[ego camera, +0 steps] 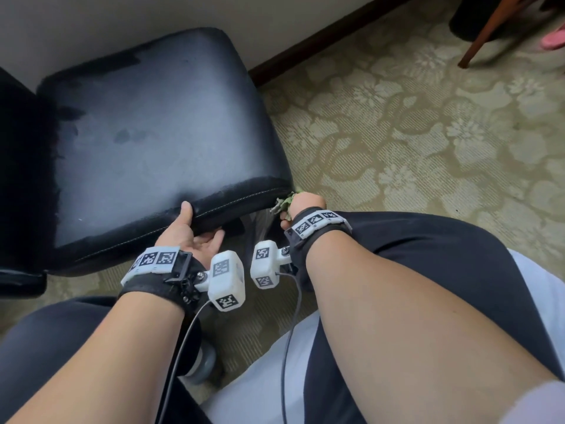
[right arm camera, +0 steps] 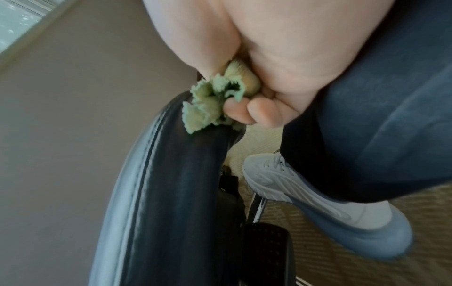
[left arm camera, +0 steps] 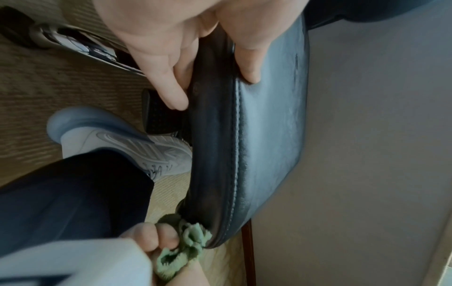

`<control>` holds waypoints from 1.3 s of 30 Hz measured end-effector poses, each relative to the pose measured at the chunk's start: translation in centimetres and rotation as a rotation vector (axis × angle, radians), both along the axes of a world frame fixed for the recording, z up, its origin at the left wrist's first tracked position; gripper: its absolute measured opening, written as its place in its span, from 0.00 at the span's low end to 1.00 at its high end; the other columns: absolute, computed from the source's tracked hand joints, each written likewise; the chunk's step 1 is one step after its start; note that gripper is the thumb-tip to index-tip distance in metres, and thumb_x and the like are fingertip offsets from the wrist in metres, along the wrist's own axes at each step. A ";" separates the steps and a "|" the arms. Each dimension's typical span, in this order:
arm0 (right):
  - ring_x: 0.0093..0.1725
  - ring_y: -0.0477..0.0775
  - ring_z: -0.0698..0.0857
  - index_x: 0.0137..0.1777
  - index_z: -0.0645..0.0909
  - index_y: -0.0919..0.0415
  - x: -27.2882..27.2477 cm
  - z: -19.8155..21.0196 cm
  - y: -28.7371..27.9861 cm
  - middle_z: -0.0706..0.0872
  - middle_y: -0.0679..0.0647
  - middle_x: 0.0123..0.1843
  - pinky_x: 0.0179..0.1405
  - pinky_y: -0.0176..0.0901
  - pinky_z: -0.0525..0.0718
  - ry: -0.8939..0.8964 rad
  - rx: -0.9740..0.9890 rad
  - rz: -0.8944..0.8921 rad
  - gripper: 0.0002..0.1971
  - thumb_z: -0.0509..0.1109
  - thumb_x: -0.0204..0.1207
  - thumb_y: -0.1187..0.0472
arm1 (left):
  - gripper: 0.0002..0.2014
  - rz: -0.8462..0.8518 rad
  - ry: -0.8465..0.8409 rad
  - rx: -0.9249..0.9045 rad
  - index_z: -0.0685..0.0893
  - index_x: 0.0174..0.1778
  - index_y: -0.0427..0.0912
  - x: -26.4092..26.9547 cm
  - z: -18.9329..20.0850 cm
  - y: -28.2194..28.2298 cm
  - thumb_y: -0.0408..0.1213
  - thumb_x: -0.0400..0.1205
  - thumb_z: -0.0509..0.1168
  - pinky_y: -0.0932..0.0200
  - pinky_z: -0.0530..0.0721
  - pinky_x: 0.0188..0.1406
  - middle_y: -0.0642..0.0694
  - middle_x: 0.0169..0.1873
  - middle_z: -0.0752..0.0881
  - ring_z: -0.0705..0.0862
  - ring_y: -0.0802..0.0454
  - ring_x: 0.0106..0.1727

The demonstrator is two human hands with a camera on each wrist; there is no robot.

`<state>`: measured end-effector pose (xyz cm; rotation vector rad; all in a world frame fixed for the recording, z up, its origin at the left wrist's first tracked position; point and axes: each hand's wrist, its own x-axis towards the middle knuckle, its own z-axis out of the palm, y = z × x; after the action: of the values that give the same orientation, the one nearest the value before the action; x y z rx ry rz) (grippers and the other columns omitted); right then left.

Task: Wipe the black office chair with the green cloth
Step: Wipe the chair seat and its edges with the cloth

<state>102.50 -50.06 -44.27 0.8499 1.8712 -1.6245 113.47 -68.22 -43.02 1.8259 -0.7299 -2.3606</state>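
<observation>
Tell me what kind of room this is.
Probably a hotel room or a carpeted office: floral carpet, a black office chair against a plain wall with dark skirting, and a wooden furniture leg.

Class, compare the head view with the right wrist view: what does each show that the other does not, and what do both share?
Head view only: the whole seat top, the left hand gripping the seat's front edge, both wrist cameras, and a wooden chair leg.

Right wrist view only: a white shoe beside the seat.

Both: the right hand bunching the green cloth against the black office chair at its front corner.
</observation>
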 end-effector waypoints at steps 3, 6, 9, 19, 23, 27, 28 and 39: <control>0.44 0.52 0.79 0.36 0.69 0.50 1.2 0.6 0.1 0.76 0.48 0.40 0.43 0.36 0.77 0.014 0.237 0.286 0.16 0.63 0.88 0.53 | 0.41 0.022 -0.028 -0.005 0.77 0.78 0.36 0.7 -0.2 -0.6 0.57 0.75 0.80 0.42 0.93 0.29 0.28 0.67 0.85 0.86 0.31 0.66; 0.47 0.55 0.78 0.33 0.66 0.56 1.7 1.7 0.4 0.71 0.50 0.34 0.47 0.40 0.75 0.167 0.439 0.551 0.20 0.66 0.85 0.54 | 0.41 0.008 -0.043 -0.026 0.76 0.79 0.37 0.9 0.1 -0.7 0.58 0.77 0.79 0.45 0.93 0.28 0.27 0.67 0.85 0.87 0.31 0.64; 0.47 0.56 0.78 0.33 0.67 0.57 1.5 1.0 0.5 0.78 0.51 0.41 0.46 0.41 0.75 0.142 0.338 0.529 0.19 0.68 0.84 0.57 | 0.40 -0.017 -0.044 -0.025 0.76 0.79 0.38 1.0 0.0 -0.9 0.58 0.77 0.78 0.47 0.92 0.27 0.28 0.67 0.85 0.87 0.31 0.62; 0.58 0.55 0.86 0.70 0.87 0.52 2.1 1.3 0.0 0.89 0.48 0.62 0.55 0.40 0.81 0.303 0.120 0.158 0.23 0.58 0.83 0.70 | 0.44 -0.063 -0.047 -0.038 0.74 0.82 0.37 1.3 -0.7 -1.4 0.60 0.76 0.79 0.51 0.91 0.26 0.28 0.69 0.84 0.88 0.35 0.60; 0.59 0.50 0.86 0.69 0.88 0.55 2.1 0.5 -0.5 0.89 0.47 0.62 0.61 0.38 0.82 0.329 0.041 0.008 0.22 0.60 0.84 0.71 | 0.36 -0.096 -0.018 -0.062 0.80 0.74 0.40 1.4 -0.1 -1.1 0.59 0.77 0.78 0.50 0.93 0.32 0.27 0.62 0.87 0.90 0.34 0.59; 0.36 0.60 0.81 0.38 0.90 0.58 1.4 -1.0 -1.1 0.86 0.59 0.40 0.32 0.47 0.82 0.074 -0.083 -0.215 0.11 0.70 0.80 0.65 | 0.24 -0.120 -0.001 -0.148 0.82 0.62 0.47 1.7 0.3 -0.4 0.57 0.78 0.78 0.45 0.93 0.46 0.30 0.58 0.91 0.92 0.36 0.56; 0.35 0.59 0.81 0.36 0.89 0.57 1.3 -1.1 -1.3 0.85 0.58 0.39 0.31 0.46 0.81 0.064 -0.085 -0.217 0.11 0.70 0.80 0.65 | 0.24 -0.133 0.001 -0.156 0.82 0.62 0.47 1.7 0.3 -0.4 0.57 0.78 0.78 0.44 0.92 0.49 0.30 0.57 0.91 0.92 0.36 0.56; 0.81 0.52 0.73 0.85 0.72 0.50 4.8 1.9 -1.5 0.69 0.54 0.85 0.71 0.25 0.62 0.529 0.258 0.194 0.28 0.53 0.87 0.70 | 0.38 -0.296 0.030 -0.150 0.72 0.82 0.47 3.1 1.3 -0.8 0.65 0.81 0.71 0.40 0.86 0.64 0.26 0.64 0.87 0.86 0.31 0.67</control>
<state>107.34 -51.55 -42.36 0.3269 2.4784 -1.6115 116.61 -69.06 -41.72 1.7201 -1.2133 -2.4158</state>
